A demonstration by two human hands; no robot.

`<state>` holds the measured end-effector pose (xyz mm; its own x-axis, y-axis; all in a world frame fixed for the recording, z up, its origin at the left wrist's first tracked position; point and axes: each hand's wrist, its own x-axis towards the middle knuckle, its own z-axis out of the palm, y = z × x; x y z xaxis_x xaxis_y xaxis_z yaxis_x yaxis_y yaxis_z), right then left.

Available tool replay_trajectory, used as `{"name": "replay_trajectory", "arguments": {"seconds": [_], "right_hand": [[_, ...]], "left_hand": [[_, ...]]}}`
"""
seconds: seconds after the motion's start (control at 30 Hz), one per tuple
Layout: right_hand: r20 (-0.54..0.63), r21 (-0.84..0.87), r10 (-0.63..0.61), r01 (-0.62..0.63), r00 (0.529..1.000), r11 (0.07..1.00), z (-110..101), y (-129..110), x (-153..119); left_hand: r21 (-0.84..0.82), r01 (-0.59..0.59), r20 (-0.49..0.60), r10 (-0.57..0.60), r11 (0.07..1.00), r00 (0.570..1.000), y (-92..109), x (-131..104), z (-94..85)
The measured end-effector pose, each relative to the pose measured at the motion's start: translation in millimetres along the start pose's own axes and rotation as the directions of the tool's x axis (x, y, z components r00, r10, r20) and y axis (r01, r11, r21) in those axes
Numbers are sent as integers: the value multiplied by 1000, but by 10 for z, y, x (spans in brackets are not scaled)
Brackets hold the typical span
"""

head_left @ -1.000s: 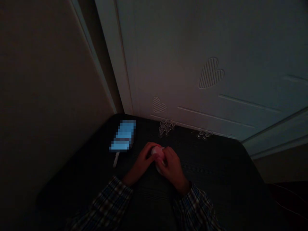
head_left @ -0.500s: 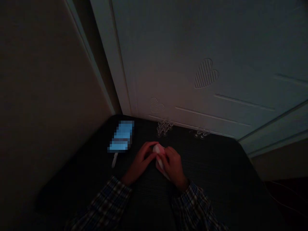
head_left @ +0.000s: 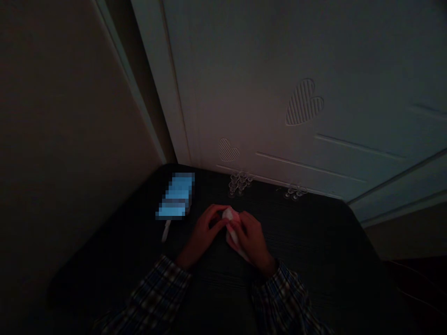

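Observation:
Both hands meet over the middle of the dark table, around a pink and white cloth. My right hand is closed on the cloth, its thumb and fingers over the upper right part. From the left, my left hand pinches the cloth's upper end between thumb and fingers. The lower end of the cloth hangs down under my right hand. Anything inside the cloth is hidden, and the light is very dim.
A lit, pixelated screen lies at the left, with a white strip below it. Small clear glasses stand at the table's back edge, and more glasses to their right. Behind rises a white panel with embossed hearts.
The view has shifted slightly and looks darker. Both hands keep nearly the same hold on the cloth, with hardly any visible motion.

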<state>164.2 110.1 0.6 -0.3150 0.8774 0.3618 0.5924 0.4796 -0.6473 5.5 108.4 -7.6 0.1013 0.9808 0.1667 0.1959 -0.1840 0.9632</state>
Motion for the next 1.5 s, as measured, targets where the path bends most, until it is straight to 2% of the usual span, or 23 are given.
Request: {"name": "replay_trajectory", "arguments": {"seconds": [0.2,0.53,0.8,1.13,1.27,1.5], "right_hand": [[19,12,35,-35,999,999,43,24,3],[17,-66,72,-71,997,995,58,15,-5],[44,11,8,-9,999,1000,66,39,3],[51,-6,-45,45,998,999,23,8,-6],[65,-1,-64,64,996,998,5,3,-11],[61,-45,-51,54,997,998,14,17,-21]], "left_hand": [[29,30,4,-30,999,1000,40,9,-14],[28,27,2,-27,999,1000,23,9,9],[-27,73,1,-73,997,997,50,5,-4],[-10,66,14,-66,998,998,112,-10,-15],[19,52,-9,-52,998,999,75,-7,-6],[-10,101,40,-101,995,994,-3,18,11]]}}
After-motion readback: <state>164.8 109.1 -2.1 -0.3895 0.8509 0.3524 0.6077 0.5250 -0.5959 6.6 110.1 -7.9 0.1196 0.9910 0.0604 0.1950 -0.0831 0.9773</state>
